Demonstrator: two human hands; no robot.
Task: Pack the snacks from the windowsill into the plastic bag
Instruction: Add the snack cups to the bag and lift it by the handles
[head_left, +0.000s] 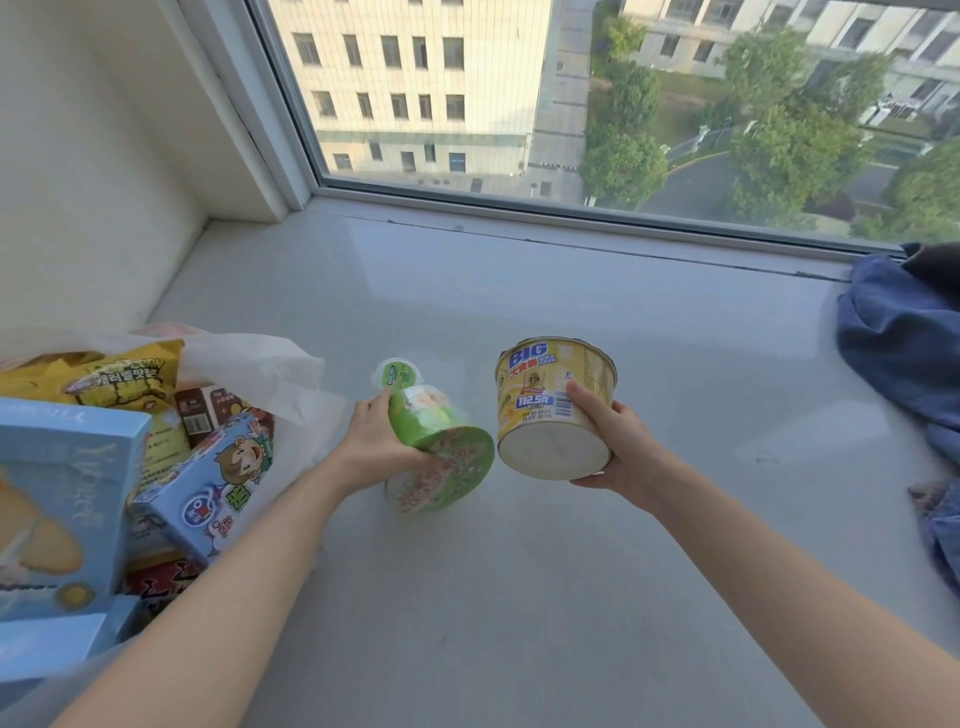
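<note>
holding green cup (462, 457) left, yellow bowl (535, 415) right.

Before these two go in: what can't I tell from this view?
Head view only.
Bag: cut off by the left edge; boxes hide its free room.
Green cup: print blurred; left hand covers part.
Yellow bowl: lid faces away.
Cloth: cut off by the right edge; anything beneath is hidden.

Two noodle cups (447, 452) (550, 415), two hands (374, 441) (618, 441), one plastic bag (260, 364).
</note>
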